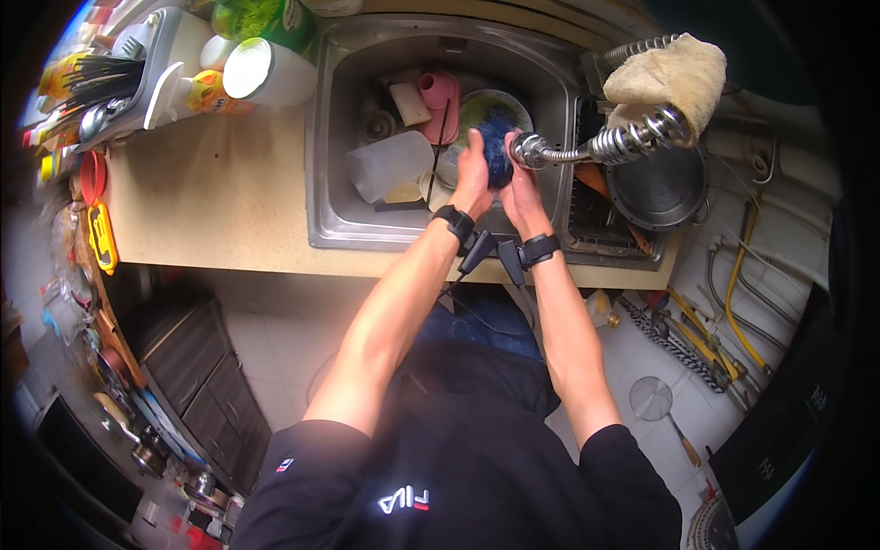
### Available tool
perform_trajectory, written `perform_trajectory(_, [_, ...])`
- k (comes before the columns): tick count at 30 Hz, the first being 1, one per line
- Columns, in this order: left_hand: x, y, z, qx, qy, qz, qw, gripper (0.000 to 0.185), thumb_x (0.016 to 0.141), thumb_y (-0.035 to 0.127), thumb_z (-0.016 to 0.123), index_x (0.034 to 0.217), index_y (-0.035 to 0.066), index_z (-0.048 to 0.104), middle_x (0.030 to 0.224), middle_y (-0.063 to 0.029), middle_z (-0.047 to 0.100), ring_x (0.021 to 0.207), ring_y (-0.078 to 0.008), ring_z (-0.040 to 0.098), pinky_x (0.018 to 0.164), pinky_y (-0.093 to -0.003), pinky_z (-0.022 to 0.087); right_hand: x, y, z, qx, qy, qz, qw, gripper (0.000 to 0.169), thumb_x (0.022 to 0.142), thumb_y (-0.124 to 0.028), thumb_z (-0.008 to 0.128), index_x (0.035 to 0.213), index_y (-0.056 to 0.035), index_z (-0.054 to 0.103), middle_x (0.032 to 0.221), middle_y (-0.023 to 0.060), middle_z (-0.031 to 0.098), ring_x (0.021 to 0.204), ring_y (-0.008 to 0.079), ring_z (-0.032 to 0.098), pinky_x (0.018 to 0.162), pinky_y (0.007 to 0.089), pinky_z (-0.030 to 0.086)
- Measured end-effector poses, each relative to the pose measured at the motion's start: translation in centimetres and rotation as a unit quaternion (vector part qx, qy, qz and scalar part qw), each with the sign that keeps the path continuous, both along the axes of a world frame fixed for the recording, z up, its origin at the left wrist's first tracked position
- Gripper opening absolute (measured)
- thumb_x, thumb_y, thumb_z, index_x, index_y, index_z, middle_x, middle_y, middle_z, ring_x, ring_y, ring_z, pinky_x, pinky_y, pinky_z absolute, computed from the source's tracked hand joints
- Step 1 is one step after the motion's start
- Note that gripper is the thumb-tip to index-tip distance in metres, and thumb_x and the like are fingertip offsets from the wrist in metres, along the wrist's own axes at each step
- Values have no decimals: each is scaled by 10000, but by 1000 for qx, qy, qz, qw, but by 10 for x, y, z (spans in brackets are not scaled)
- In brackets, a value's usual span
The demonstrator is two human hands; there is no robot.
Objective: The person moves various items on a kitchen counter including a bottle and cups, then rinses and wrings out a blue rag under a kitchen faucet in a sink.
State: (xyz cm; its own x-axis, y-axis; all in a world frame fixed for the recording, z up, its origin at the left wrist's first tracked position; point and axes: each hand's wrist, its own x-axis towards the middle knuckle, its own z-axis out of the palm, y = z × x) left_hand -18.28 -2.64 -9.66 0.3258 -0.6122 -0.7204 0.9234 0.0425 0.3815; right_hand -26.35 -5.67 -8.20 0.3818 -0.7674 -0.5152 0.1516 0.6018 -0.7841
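Observation:
A dark blue rounded item [498,148], perhaps a bowl or cup, is held between my left hand [474,172] and my right hand [522,191], under the metal spray head of a spring faucet [529,150]. Behind it in the steel sink [337,230] lies a plate with a green centre [524,110]. To the left are a translucent plastic container [390,166] on its side, a pink plastic item [440,124], a whitish block [410,104] and a thin dark stick [437,155]. My fingers partly hide the blue item.
A cream cloth [670,79] hangs over the faucet spring. A dark round pan [658,185] rests on the black rack at the sink's right. On the left of the counter [206,199] stand a white-lidded container [258,69], bottles and a utensil holder [161,62].

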Motion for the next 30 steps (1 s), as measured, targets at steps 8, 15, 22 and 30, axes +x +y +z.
perform_trajectory(8, [-6,4,11,97,-82,-166,978,740,978,635,451,1227,-46,598,1163,-113,647,1034,-193,588,874,-348,468,12,-18,5,-393,258,98,877,244,937,-242,648,1078,-47,610,995,134,640,843,269,586,778,373,476])
perform_trajectory(15, [9,4,17,113,-514,-243,815,641,943,497,572,784,-119,651,725,-336,590,715,-397,653,683,-475,470,-11,-19,-55,-34,101,-31,994,232,981,-324,636,996,-93,642,917,-11,620,821,123,567,726,303,497])
perform_trajectory(22, [18,-8,-2,25,-154,-61,986,551,983,518,543,1023,-24,638,888,-107,698,788,-263,682,720,-414,526,9,3,2,-132,42,-92,986,373,921,-192,686,1244,-31,592,1129,66,653,1020,197,627,927,321,489])
perform_trajectory(30, [15,-8,4,-59,144,-72,985,561,1025,532,431,1080,-8,572,955,-121,657,842,-258,678,699,-392,594,5,-7,42,-396,343,178,833,329,856,-288,751,1046,-28,682,904,164,690,849,326,659,790,382,519])
